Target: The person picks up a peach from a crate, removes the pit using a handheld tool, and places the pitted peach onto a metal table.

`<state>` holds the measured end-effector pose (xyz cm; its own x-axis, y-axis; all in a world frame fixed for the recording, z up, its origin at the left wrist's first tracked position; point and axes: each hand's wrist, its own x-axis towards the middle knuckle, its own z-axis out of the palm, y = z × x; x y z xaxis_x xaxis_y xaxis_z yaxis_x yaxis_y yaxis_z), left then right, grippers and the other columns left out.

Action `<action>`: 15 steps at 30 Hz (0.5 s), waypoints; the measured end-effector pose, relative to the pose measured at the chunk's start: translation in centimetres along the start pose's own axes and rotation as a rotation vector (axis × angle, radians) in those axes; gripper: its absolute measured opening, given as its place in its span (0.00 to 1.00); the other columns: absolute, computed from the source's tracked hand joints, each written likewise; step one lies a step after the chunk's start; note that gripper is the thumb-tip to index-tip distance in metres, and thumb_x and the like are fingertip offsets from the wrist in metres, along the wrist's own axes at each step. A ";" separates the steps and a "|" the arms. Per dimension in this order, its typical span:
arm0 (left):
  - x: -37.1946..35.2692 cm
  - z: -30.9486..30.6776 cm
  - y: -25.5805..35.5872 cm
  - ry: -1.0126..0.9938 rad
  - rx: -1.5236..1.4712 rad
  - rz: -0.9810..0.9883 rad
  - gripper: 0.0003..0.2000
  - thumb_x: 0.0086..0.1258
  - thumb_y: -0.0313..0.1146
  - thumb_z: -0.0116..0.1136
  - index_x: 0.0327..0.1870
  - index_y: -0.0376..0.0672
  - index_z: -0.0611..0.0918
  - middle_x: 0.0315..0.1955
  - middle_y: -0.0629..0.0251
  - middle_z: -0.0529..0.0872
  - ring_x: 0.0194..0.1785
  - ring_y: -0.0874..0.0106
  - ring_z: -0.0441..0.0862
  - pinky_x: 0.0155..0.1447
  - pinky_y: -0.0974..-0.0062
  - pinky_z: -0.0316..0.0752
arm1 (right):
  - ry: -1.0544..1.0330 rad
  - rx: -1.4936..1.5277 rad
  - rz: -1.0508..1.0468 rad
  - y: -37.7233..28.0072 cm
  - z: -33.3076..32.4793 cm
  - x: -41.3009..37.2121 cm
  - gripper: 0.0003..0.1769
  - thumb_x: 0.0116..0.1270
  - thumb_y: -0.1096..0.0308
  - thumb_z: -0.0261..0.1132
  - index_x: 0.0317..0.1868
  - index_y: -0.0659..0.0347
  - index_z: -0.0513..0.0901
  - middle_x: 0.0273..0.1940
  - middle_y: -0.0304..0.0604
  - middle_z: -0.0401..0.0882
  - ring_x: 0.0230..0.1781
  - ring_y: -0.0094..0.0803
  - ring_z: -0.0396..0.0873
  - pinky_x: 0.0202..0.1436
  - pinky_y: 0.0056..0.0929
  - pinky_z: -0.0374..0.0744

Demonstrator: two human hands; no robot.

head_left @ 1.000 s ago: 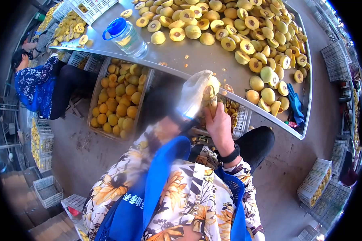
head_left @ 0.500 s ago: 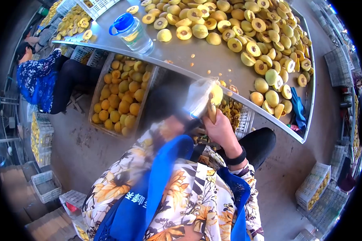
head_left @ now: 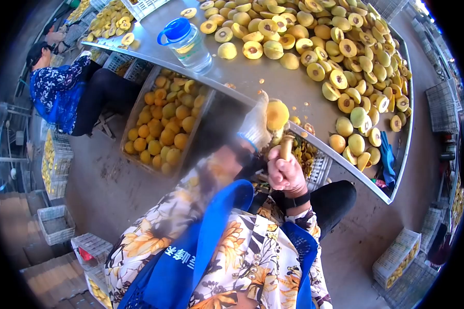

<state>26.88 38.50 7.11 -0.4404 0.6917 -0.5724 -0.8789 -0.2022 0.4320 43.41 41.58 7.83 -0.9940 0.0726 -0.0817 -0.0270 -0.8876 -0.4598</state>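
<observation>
My left hand (head_left: 255, 125), in a white knit glove, is closed around a yellow peach (head_left: 277, 114) just off the table's front edge. Beneath it, my bare right hand (head_left: 287, 174) is wrapped around a short tool with a wooden handle (head_left: 286, 147). The handle's rounded end points up toward me, and its working end is hidden. Peach halves (head_left: 314, 56), several with brown pits or hollows showing, are heaped on the metal table (head_left: 242, 74). Below my hands, a white crate (head_left: 320, 170) holds small brownish-yellow pieces.
A water bottle (head_left: 189, 46) with a blue cap stands near the table edge. A crate of whole peaches (head_left: 162, 123) sits on the floor at left. Blue gloves (head_left: 387, 159) lie at the table's right corner. A seated person (head_left: 62, 92) is at far left.
My right hand has turned and dropped slightly, its tool handle now below the peach rather than against it. The peach's round face now shows. The whole view has shifted a little.
</observation>
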 end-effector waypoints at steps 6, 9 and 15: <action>-1.3 -0.7 3.0 -0.023 0.114 0.242 0.19 0.72 0.50 0.48 0.49 0.43 0.76 0.34 0.64 0.82 0.35 0.67 0.81 0.33 0.71 0.77 | 0.528 -1.686 -0.070 -1.2 -2.5 -1.8 0.15 0.60 0.66 0.65 0.41 0.67 0.73 0.31 0.57 0.78 0.26 0.51 0.77 0.30 0.40 0.76; -2.8 -2.6 6.1 0.120 0.279 0.400 0.20 0.72 0.51 0.48 0.48 0.42 0.77 0.35 0.63 0.82 0.35 0.69 0.81 0.32 0.71 0.77 | 0.722 -1.871 0.056 -0.3 -4.6 -2.7 0.17 0.57 0.67 0.66 0.42 0.67 0.73 0.39 0.63 0.76 0.39 0.60 0.74 0.41 0.46 0.74; -3.6 -9.2 14.0 0.838 1.940 1.295 0.11 0.56 0.42 0.62 0.33 0.45 0.85 0.38 0.62 0.83 0.40 0.59 0.80 0.46 0.65 0.75 | 0.610 -2.048 0.230 2.3 -8.0 -2.6 0.22 0.59 0.62 0.64 0.53 0.60 0.75 0.43 0.57 0.78 0.42 0.53 0.78 0.45 0.44 0.77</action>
<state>14.45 26.77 8.85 -0.7385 0.4146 0.5317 0.5923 0.7758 0.2177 46.80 43.01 -0.03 -0.8019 0.5337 -0.2684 0.5957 0.6796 -0.4282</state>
